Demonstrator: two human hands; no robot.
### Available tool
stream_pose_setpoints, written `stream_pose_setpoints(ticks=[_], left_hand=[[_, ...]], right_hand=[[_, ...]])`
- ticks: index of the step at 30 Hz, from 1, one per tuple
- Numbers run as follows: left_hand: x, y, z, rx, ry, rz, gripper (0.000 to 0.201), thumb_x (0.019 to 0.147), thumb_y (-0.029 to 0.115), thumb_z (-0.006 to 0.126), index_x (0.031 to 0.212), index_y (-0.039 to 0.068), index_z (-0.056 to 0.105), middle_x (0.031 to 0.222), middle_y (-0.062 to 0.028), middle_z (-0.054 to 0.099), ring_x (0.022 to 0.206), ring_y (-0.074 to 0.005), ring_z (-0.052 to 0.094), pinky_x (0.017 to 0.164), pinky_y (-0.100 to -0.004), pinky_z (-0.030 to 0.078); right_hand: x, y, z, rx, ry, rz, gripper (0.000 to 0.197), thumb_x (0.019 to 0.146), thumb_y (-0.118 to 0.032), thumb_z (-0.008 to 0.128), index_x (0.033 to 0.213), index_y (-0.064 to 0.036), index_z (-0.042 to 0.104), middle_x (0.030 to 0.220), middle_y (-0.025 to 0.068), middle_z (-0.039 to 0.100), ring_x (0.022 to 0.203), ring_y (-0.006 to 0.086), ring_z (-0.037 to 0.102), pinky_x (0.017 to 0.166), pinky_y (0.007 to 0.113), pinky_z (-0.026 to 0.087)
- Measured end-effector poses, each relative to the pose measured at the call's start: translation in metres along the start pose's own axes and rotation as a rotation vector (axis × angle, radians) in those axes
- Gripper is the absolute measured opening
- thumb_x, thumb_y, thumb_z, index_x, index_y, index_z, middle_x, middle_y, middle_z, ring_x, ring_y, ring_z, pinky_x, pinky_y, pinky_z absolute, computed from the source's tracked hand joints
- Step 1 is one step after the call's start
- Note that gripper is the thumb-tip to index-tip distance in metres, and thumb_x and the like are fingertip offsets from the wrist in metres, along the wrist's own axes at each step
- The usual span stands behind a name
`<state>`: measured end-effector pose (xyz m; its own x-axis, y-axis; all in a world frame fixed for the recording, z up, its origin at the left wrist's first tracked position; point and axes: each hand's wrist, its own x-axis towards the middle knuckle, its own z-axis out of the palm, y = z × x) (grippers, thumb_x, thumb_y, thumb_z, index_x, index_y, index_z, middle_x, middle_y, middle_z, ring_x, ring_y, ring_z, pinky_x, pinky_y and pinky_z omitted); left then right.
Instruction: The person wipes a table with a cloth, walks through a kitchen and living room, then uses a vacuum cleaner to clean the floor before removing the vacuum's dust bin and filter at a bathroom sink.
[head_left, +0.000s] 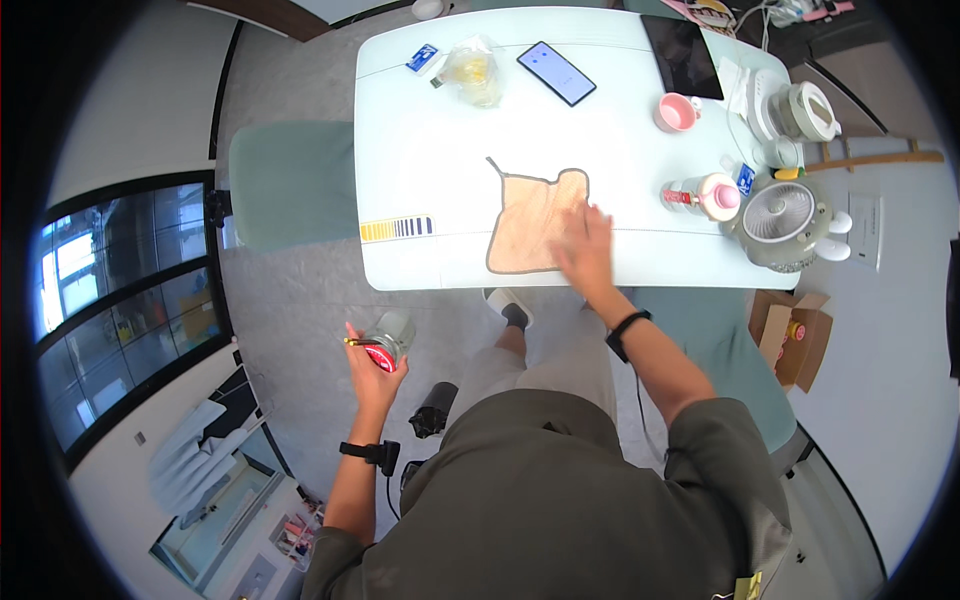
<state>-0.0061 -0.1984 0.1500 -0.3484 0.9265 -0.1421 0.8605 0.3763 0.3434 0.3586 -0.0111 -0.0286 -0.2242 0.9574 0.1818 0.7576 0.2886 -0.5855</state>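
Fingers of the left hand (374,378) are clenched around a transparent, cylindrical jar with a red end (397,328). Beneath and left of the blurred, extended fingers of the right hand (590,250), a peach, grey-edged fabric cloth (524,222) is spread on a glossy white table (425,160); whether it is touched cannot be told.

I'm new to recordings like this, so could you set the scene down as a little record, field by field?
Left grip: around a clear jar, beside the table
Right grip: open, blurred, at the cloth; contact unclear
Cloth: peach with a dark edge, lying on the table
Far side of table: phone, screen lit
Right side of table: pink cup
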Motion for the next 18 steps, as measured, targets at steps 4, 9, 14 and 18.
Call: stream_pose_setpoints(ticks=[4, 9, 14, 18], left_hand=[[-0.005, -0.015, 0.001, -0.036, -0.005, -0.017, 0.124, 0.063, 0.013, 0.090, 0.157, 0.000, 0.011, 0.134, -0.0228, 0.047, 0.121, -0.0403, 0.052, 0.101, -0.0460, 0.047], [-0.022, -0.032, -0.013, -0.016, -0.008, -0.160, 0.123, 0.063, 0.013, 0.089, 0.157, -0.001, 0.011, 0.135, -0.0237, 0.047, 0.122, -0.0413, 0.051, 0.102, -0.0458, 0.046], [-0.038, -0.065, -0.009, -0.049, 0.022, -0.202, 0.121, 0.064, 0.013, 0.088, 0.157, -0.001, 0.011, 0.136, -0.0246, 0.047, 0.123, -0.0412, 0.051, 0.103, -0.0457, 0.045], [-0.049, -0.081, -0.003, -0.077, 0.041, -0.291, 0.120, 0.064, 0.013, 0.087, 0.157, -0.001, 0.013, 0.137, -0.0246, 0.046, 0.123, -0.0407, 0.051, 0.104, -0.0447, 0.044]], right_hand=[[0.057, -0.034, 0.051, -0.122, -0.136, -0.118, 0.077, 0.090, -0.052, 0.063, 0.154, -0.0161, 0.039, 0.161, 0.0211, 0.026, 0.150, 0.0413, 0.017, 0.118, 0.066, 0.013], [0.069, 0.021, 0.058, -0.410, -0.179, 0.148, 0.077, 0.096, -0.058, 0.046, 0.156, -0.0111, 0.034, 0.163, 0.0213, 0.023, 0.151, 0.0418, 0.014, 0.118, 0.067, 0.005], [0.095, 0.040, 0.073, -0.427, 0.106, 0.259, 0.083, 0.099, -0.053, 0.045, 0.151, 0.0097, 0.029, 0.159, 0.0332, 0.020, 0.150, 0.0479, 0.014, 0.121, 0.059, 0.008], [0.128, -0.030, 0.115, -0.376, -0.135, -0.096, 0.085, 0.099, -0.053, 0.045, 0.148, 0.0145, 0.030, 0.158, 0.0336, 0.024, 0.149, 0.0480, 0.017, 0.123, 0.054, 0.010]])
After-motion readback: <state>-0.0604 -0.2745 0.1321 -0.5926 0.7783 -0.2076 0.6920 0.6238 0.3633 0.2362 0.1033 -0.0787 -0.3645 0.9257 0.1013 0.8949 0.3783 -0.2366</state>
